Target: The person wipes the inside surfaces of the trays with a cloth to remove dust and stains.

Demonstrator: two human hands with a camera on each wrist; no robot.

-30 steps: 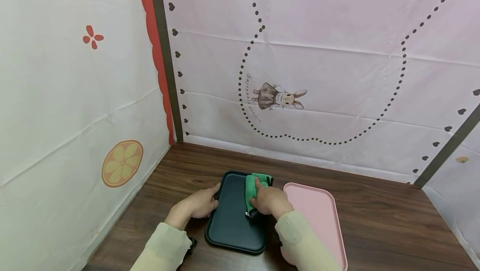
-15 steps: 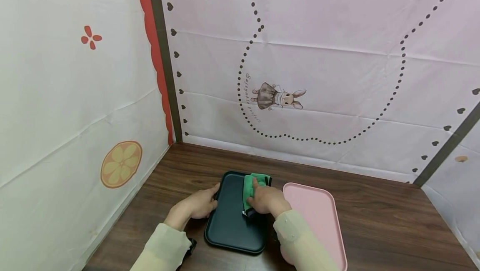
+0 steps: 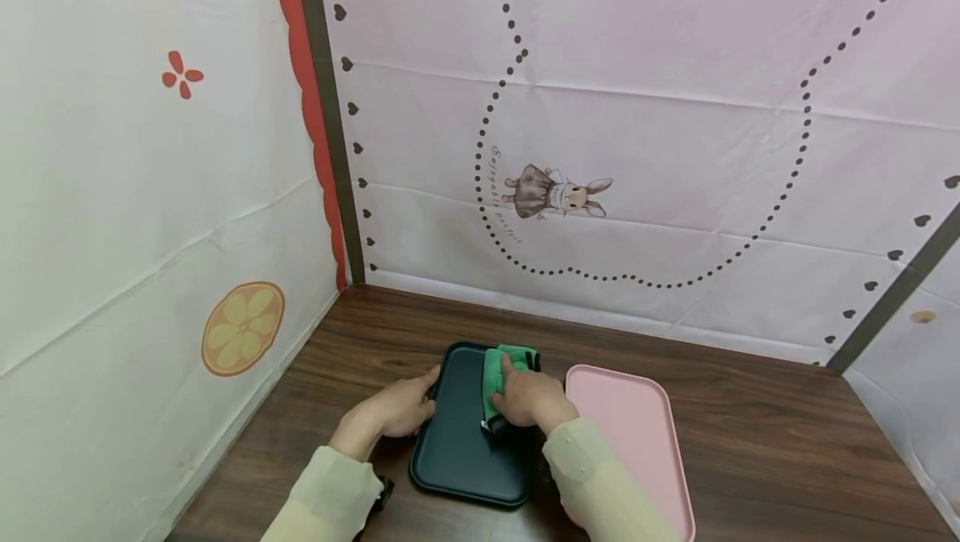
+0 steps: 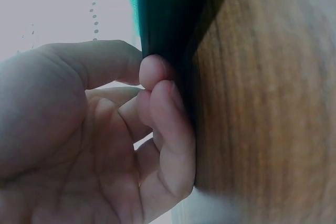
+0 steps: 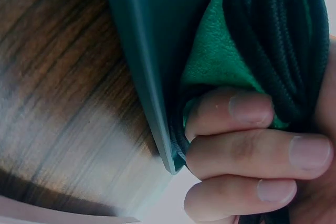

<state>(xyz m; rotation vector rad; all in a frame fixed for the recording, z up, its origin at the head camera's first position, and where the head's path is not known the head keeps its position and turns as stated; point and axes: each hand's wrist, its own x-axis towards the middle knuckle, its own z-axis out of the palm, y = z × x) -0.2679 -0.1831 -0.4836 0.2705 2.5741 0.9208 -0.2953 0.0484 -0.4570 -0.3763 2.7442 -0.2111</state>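
Note:
A dark green rectangular tray (image 3: 467, 465) lies on the wooden table. My left hand (image 3: 396, 407) holds its left rim; in the left wrist view the thumb and curled fingers meet at the edge of the tray (image 4: 170, 11). A folded green cloth (image 3: 492, 375) with dark edging rests on the tray's right part, under my right hand (image 3: 531, 400). Index finger and thumb lie over the cloth in the head view. From the right wrist, curled fingers (image 5: 241, 153) grip the folded cloth (image 5: 215, 59) close to the tray's rim. The hand covers part of it.
A pink tray (image 3: 626, 434) lies just right of the dark one, partly under my right forearm. Bare wooden tabletop (image 3: 780, 450) extends further right. Printed fabric walls (image 3: 660, 192) stand behind and at both sides of the table.
My right hand has slid slightly left over the dark green tray with the cloth. The left hand keeps its place at the rim, and both trays stay put.

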